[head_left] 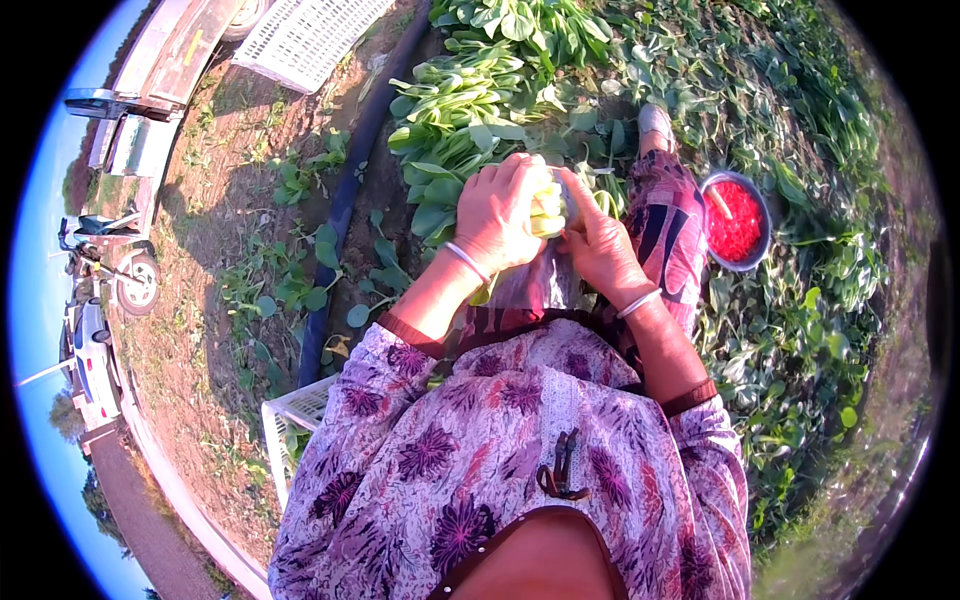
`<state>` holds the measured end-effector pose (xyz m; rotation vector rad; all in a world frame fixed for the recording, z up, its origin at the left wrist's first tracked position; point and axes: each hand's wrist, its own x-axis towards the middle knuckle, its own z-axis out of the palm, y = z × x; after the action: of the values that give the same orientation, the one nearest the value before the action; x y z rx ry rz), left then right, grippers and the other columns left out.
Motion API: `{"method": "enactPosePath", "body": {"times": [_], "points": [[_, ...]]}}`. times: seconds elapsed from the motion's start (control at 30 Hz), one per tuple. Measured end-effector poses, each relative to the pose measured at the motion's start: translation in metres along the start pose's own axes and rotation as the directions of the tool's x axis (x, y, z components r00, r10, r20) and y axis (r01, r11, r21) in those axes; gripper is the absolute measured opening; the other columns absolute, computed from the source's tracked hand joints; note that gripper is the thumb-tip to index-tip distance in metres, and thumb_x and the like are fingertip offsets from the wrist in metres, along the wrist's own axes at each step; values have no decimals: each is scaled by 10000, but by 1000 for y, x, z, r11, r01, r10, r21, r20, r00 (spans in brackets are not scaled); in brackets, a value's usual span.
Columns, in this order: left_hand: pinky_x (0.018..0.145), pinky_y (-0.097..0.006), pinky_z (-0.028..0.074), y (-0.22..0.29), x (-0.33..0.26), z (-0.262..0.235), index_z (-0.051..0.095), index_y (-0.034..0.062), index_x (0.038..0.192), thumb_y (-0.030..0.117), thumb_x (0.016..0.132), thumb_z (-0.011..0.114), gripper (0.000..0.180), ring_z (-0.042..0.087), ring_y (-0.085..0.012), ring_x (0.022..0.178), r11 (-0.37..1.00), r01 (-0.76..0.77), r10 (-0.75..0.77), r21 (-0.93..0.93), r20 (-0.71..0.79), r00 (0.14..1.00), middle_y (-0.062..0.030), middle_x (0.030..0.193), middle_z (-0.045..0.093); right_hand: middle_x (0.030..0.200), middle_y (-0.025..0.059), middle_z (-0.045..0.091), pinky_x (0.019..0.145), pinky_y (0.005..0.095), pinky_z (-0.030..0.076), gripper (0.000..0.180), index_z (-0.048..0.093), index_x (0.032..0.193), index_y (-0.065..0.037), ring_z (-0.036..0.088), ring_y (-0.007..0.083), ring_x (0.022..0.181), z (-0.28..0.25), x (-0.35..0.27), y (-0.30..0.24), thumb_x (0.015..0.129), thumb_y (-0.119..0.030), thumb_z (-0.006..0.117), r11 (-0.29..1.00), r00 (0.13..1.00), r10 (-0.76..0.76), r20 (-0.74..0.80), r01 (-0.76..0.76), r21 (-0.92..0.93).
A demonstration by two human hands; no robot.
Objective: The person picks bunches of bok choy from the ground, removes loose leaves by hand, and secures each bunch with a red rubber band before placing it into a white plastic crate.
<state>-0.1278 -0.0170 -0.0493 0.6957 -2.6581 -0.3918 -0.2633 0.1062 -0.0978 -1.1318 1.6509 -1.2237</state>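
Note:
My left hand is closed around a bunch of leafy greens, its pale green stalks turned toward me. Close against it, my right hand has its fingers curled and the index finger stretched along the side of the bunch. A small grey-blue surface shows between the two hands, but I cannot make out what it is. Beyond my hands lies a long heap of cut leafy greens, stalks and leaves stacked together.
At my right leg stands a metal bowl of small red pieces with a tan stick in it. A dark hose runs along the left. White plastic crates lie far left and near my left elbow. Leafy plants cover the right side.

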Motion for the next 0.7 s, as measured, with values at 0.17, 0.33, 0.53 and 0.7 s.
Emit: {"method": "enactPosePath", "body": {"times": [0.17, 0.33, 0.53, 0.7], "points": [[919, -440, 506, -19, -6, -4, 541, 75, 1248, 201, 546, 876, 788, 631, -359, 1073, 997, -73, 67, -37, -139, 988, -152, 1206, 632, 766, 81, 629, 672, 313, 542, 905, 299, 1564, -260, 645, 160, 703, 10, 25, -1, 792, 145, 543, 966, 983, 78, 165, -115, 230], [900, -458, 494, -27, -8, -13, 520, 86, 1223, 229, 584, 843, 730, 613, -363, 1054, 991, -80, 59, -108, -179, 982, -139, 1216, 610, 826, 60, 642, 469, 269, 527, 992, 190, 1588, -296, 688, 157, 702, -4, 47, -14, 789, 158, 563, 936, 913, 146, 380, -252, 245], [929, -457, 493, -28, -8, -24, 528, 68, 1246, 237, 588, 833, 745, 628, -351, 1066, 986, 43, -59, -162, -99, 993, -147, 1201, 619, 833, 94, 699, 523, 295, 536, 1034, 154, 1598, -233, 670, 137, 669, -4, 72, -6, 764, 167, 619, 969, 875, 88, 476, -186, 162], [955, -469, 488, -37, -18, -19, 524, 74, 1306, 288, 589, 855, 818, 617, -372, 1096, 982, 27, -53, -189, -136, 989, -165, 1241, 605, 790, 110, 710, 531, 288, 540, 1038, 150, 1595, -196, 684, 152, 658, -12, 80, -26, 752, 132, 659, 980, 820, 149, 552, -197, 29]]}}
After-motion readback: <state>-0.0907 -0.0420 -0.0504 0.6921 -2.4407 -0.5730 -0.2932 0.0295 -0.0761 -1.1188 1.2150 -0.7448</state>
